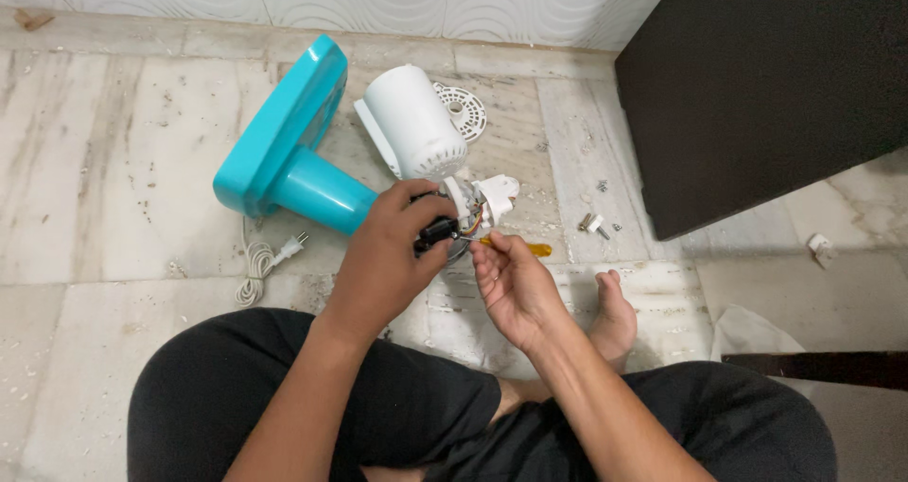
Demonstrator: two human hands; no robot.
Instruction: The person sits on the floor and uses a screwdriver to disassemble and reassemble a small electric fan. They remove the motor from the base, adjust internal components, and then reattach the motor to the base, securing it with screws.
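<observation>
A taken-apart table fan lies on the marble floor: its teal base (284, 146) on its side, with the white motor housing (414, 122) beside it. My left hand (386, 255) grips the black motor part (435, 231) at the fan's neck, where coloured wires (473, 222) and a white plastic piece (497, 198) show. My right hand (515, 288) holds a yellow-handled screwdriver (520, 247), its tip pointing left at the wires.
A white round grille cap (462, 111) lies behind the housing. Loose screws (596, 225) sit to the right. The white cord and plug (270, 260) coil at left. A dark cabinet (757, 94) stands right. My bare foot (615, 316) rests close by.
</observation>
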